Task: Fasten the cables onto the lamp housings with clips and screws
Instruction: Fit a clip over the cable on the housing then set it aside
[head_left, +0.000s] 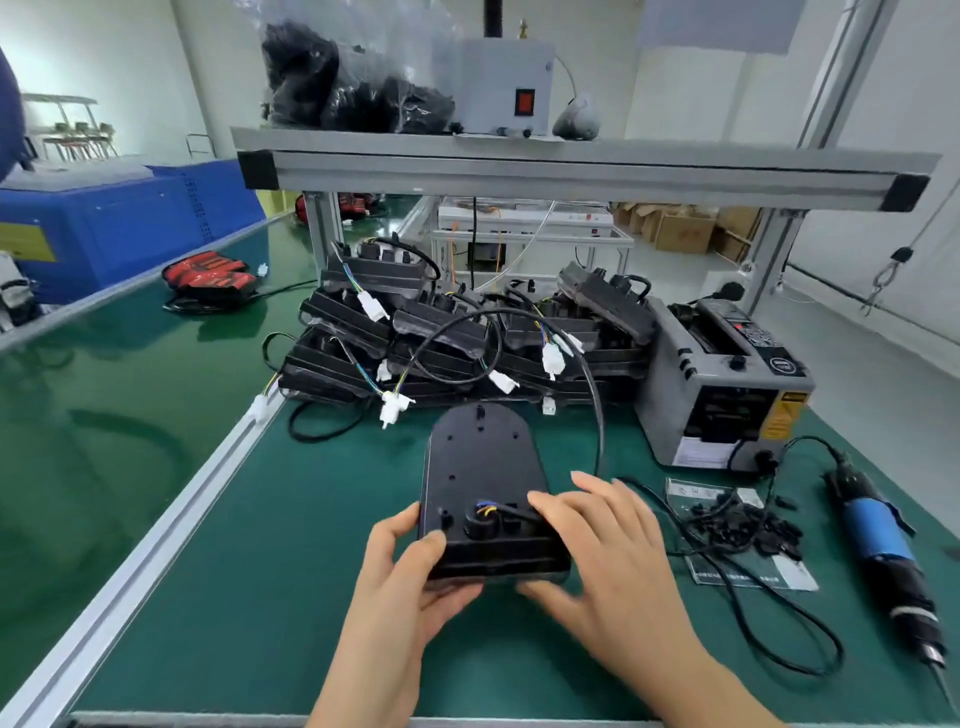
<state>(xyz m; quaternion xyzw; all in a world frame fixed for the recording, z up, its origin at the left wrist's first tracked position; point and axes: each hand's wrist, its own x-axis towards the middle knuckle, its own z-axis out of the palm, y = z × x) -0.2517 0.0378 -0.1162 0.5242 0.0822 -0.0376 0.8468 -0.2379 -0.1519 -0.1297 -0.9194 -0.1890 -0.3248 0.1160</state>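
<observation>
A black lamp housing (480, 467) lies back-up on the green mat in front of me, rounded end pointing away. My left hand (410, 577) grips its near left corner, thumb on top. My right hand (602, 545) rests on the near right part, fingers spread over the spot where the black cable (597, 395) leaves the housing. That cable arcs up and back toward the pile. A heap of small black clips (737, 525) lies on a plastic bag to the right. An electric screwdriver (883, 551) with a blue band lies at the far right.
A pile of black lamp housings with white connectors (457, 332) fills the back of the mat. A grey tape dispenser (727, 384) stands at the back right. A red lamp (210, 280) lies on the left conveyor. An aluminium shelf (571, 166) spans overhead.
</observation>
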